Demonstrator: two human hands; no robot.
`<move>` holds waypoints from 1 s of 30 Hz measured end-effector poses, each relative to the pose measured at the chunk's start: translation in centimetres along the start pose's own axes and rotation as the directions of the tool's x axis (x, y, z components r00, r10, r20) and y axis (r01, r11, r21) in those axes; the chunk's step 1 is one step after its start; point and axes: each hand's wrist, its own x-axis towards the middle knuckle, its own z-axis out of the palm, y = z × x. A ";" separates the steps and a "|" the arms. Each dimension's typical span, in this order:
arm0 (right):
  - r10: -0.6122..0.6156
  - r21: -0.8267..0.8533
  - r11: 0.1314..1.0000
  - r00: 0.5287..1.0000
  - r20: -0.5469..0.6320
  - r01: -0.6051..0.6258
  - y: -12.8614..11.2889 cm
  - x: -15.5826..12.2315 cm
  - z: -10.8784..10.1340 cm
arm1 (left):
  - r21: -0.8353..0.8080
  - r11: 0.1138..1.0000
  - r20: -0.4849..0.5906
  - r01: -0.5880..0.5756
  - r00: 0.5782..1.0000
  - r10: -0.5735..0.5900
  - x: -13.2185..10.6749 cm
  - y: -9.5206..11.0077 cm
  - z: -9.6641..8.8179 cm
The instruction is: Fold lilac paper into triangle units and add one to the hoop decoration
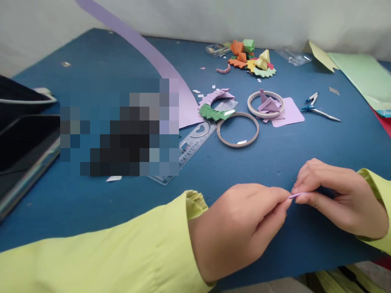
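Note:
Between my two hands, above the front right of the table, is a small purple piece of paper (297,195), seen nearly edge-on. My left hand (244,221) pinches its left end between thumb and forefinger. Thumb and fingers of my right hand (339,199) close on its other end. Most of the paper is hidden by the fingers. Beyond the hands lie purple paper squares (293,114), partly under a tape roll (250,106) that has folded purple pieces (269,103) inside it. To the left is a curved chain of folded green and purple paper (215,110).
A second, thinner tape ring (218,132) lies near a clear stencil ruler (189,150). A compass (320,112) rests at the right, near green paper sheets (363,75). Folded orange and yellow pieces (238,55) stand at the back. A long purple strip (137,38) rises at left; dark devices (27,154) sit at the left edge.

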 end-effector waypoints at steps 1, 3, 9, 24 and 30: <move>-0.001 0.001 1.000 1.000 -0.001 0.001 0.1 0.1 0.0 | -0.008 1.000 0.002 0.001 1.000 -0.001 0.0 0.0 -0.1; 0.006 0.012 1.000 1.000 -0.004 -0.006 0.3 0.2 -0.1 | -0.015 1.000 0.002 0.002 1.000 -0.002 0.0 0.0 -0.1; 0.024 -0.012 1.000 0.999 0.029 -0.024 0.1 0.1 0.1 | 0.065 0.997 -0.012 -0.038 0.999 0.039 -0.1 -0.2 0.1; -0.097 -0.183 0.978 0.995 0.036 0.102 0.4 0.0 0.3 | 0.190 0.982 -0.035 -0.019 0.999 0.026 -0.2 0.1 0.2; -0.158 -0.317 0.934 0.986 0.046 0.164 0.5 -0.1 0.2 | 0.184 0.983 -0.029 -0.013 0.999 0.018 -0.3 0.1 0.2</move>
